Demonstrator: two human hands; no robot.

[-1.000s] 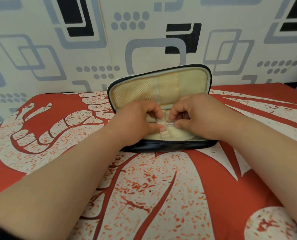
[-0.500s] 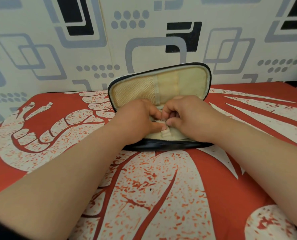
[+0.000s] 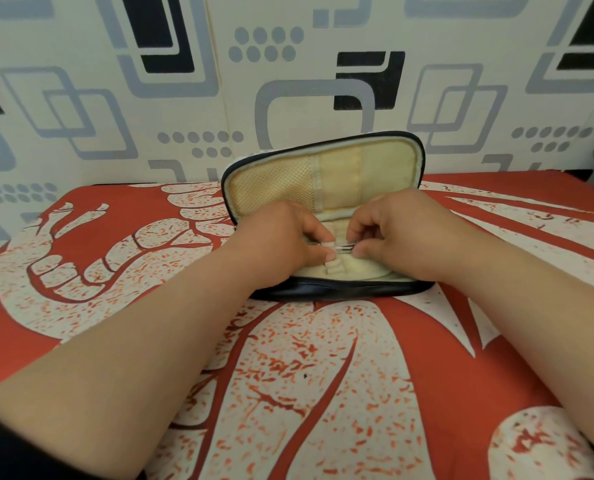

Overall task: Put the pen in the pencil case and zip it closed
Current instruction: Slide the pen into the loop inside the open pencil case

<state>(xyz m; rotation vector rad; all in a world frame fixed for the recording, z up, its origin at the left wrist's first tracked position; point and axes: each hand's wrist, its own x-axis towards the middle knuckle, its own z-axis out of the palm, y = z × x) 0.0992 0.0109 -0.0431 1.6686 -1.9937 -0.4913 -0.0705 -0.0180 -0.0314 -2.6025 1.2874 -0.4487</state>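
A black pencil case (image 3: pixel 340 291) with a cream lining lies open on the red and white cloth, its lid (image 3: pixel 385 164) standing up toward the wall. A thin clear pen (image 3: pixel 344 249) lies across the case's inside, mostly hidden by fingers. My left hand (image 3: pixel 281 242) curls over the left part of the case and pinches the pen's left end by an elastic loop (image 3: pixel 335 266). My right hand (image 3: pixel 399 237) pinches the pen's right end between thumb and fingers.
The red cloth (image 3: pixel 323 393) with white prints covers the whole surface in front of me. A patterned wall (image 3: pixel 288 81) stands right behind the case.
My two hands drew close together over the pen half a second ago; now they are slightly apart again and a short stretch of pen shows between them.
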